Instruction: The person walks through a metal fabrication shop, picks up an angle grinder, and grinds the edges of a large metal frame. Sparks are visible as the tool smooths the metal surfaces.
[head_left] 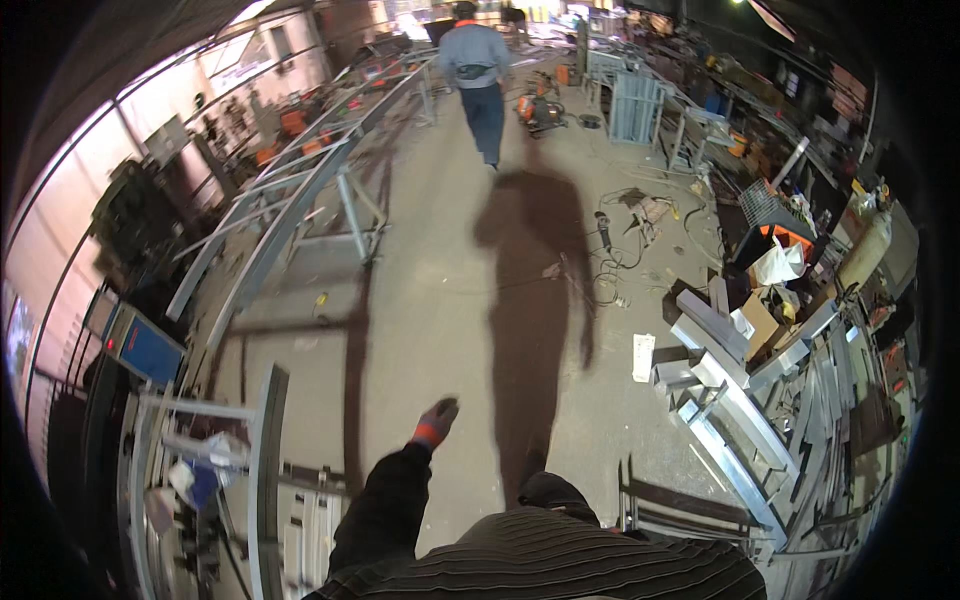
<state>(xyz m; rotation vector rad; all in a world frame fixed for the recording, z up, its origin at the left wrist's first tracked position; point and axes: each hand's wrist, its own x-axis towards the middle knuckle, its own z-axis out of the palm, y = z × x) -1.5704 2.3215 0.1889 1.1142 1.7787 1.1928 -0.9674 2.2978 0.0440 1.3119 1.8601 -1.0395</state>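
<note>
My left hand (pixel 436 422), in a glove with a red-orange back and dark fingertips, reaches forward at the end of a black sleeve (pixel 378 515). It hangs over the grey concrete floor (pixel 425 300) and touches nothing that I can see. Its fingers are small and smeared, so their pose is unclear. Nearest to that hand, on its left, stands an upright grey metal beam (pixel 267 470), part of a frame. My right hand is out of the picture. A striped dark garment (pixel 560 560) covers my body at the lower edge.
Ahead walks a person (pixel 475 75) in a grey-blue top. A long metal frame (pixel 290 215) runs along the left, near a blue-fronted machine (pixel 148 345). Metal offcuts (pixel 735 420) pile up at the right, below a dark crate (pixel 770 210). Cables (pixel 625 255) and an orange machine (pixel 540 110) lie ahead.
</note>
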